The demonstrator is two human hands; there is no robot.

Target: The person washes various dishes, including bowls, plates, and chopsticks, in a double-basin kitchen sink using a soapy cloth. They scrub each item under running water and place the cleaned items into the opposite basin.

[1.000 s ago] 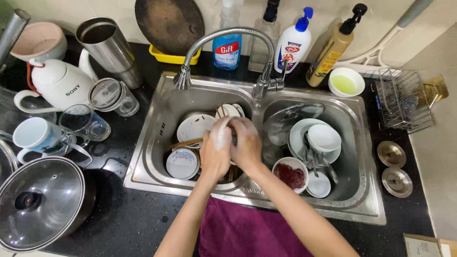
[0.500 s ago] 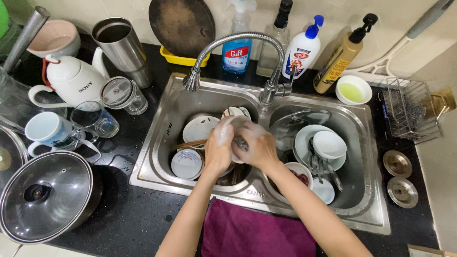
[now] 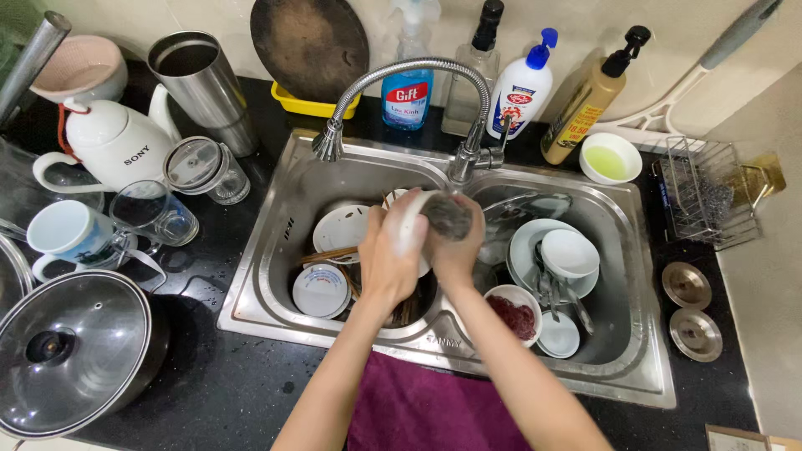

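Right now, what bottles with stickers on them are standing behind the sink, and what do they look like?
Spray bottle: behind the tap, clear, blue liquid, red-and-white label.
Tall glass bottle: right of it, clear, black cap.
Pump bottle: next right, white, blue pump, label with red.
Brown pump bottle: farthest right, leaning, black pump, yellow label.
White kettle: left counter, rounded, small dark lettering.

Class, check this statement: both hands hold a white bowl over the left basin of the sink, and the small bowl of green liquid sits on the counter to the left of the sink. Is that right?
Not quite. The head view shows the small bowl of green liquid on the counter to the right of the sink, by the wire rack. The rest stands: the left hand and right hand hold a white bowl over the left basin.
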